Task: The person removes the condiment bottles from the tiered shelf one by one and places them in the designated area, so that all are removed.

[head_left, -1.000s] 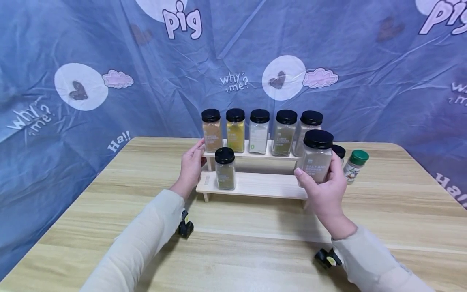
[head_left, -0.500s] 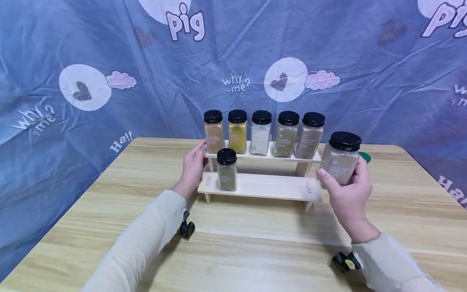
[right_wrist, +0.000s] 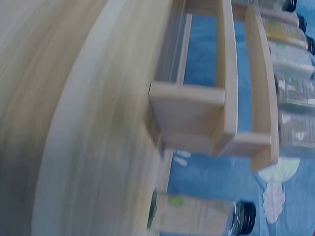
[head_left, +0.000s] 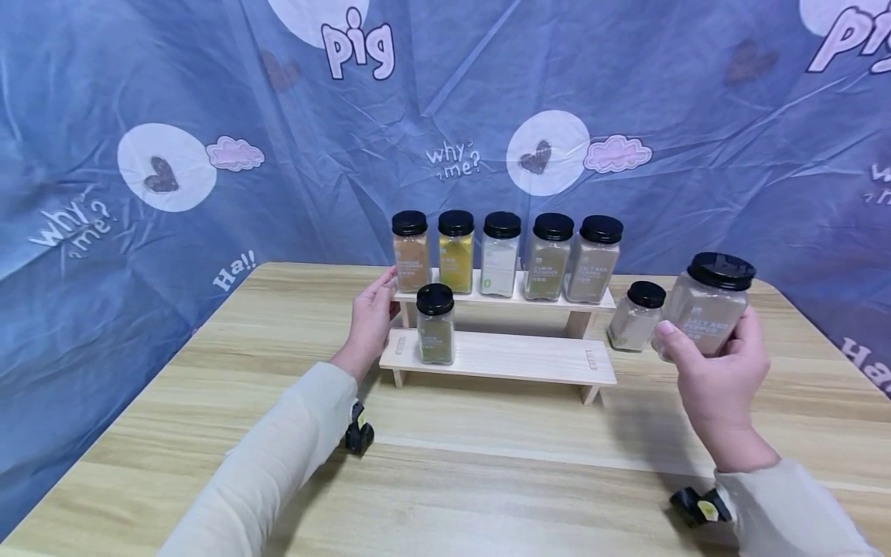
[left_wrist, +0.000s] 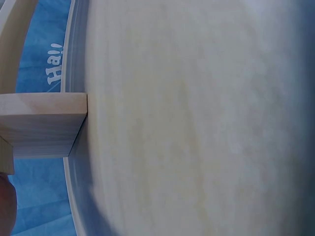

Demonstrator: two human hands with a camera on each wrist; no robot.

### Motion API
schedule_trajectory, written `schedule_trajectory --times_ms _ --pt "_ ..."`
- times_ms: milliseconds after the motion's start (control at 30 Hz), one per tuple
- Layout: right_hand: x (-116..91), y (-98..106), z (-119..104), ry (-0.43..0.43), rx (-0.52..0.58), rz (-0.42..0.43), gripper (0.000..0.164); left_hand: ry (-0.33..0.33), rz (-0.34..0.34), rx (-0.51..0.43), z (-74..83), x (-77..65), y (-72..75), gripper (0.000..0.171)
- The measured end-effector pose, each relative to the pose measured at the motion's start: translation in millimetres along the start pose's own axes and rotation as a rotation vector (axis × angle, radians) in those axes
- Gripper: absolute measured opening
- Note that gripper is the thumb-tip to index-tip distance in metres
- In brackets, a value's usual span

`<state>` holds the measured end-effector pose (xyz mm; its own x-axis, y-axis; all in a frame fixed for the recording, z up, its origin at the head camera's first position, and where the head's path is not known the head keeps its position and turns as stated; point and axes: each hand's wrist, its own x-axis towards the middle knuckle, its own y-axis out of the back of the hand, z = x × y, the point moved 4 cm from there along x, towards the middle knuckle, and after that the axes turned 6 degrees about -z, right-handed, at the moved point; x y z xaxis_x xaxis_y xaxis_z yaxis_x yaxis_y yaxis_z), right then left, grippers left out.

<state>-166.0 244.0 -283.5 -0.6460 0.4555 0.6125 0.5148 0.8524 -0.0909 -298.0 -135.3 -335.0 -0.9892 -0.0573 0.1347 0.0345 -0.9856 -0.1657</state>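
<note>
A square clear jar of grey-brown powder with a black lid [head_left: 706, 309] is held by the right hand [head_left: 727, 391], raised above the wood-grained surface [head_left: 487, 480], slightly tilted, to the right of a two-tier rack of pale wood [head_left: 522, 357]. That grip is wrapped around the jar's lower part, the thumb laid on its near side. Between jar and rack, a pale-filled clear jar with a black lid [head_left: 634, 321] is stood on the surface. The rack's upper left end is touched by the left hand [head_left: 369, 321]; its fingers are partly hidden, so how far this grip is closed cannot be told. Five black-lidded jars [head_left: 500, 259] are lined up on the upper shelf, and one olive-filled black-lidded jar [head_left: 436, 333] is placed towards the lower shelf's left end.
</note>
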Motion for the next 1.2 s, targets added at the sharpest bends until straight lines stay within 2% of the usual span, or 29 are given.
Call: schedule_trajectory --times_ms 133,333,567,833,967,1200 --pt "3.9 11.9 4.5 -0.017 -0.027 0.017 0.047 -0.006 -0.004 -0.007 0.1 0.1 -0.4 0.041" --pt "6.1 26.4 11.8 -0.062 -0.182 0.008 0.050 -0.007 -0.001 -0.006 -0.8 0.0 -0.7 0.041" --pt "14.4 40.7 17.4 -0.261 -0.322 -0.013 0.046 0.000 0.003 0.009 -1.3 -0.5 0.7 0.041" --pt "26.5 54.2 26.6 -0.421 -0.331 -0.011 0.051 -0.011 0.000 -0.038 -1.2 1.9 -0.9 0.042" --pt "32.1 62.8 34.8 -0.504 -0.384 -0.062 0.047 -0.008 0.002 -0.036 -2.3 2.3 -0.4 0.043" --pt "40.0 72.3 49.3 -0.568 -0.553 -0.169 0.043 -0.002 0.000 -0.046 -2.3 2.9 -0.7 0.043"
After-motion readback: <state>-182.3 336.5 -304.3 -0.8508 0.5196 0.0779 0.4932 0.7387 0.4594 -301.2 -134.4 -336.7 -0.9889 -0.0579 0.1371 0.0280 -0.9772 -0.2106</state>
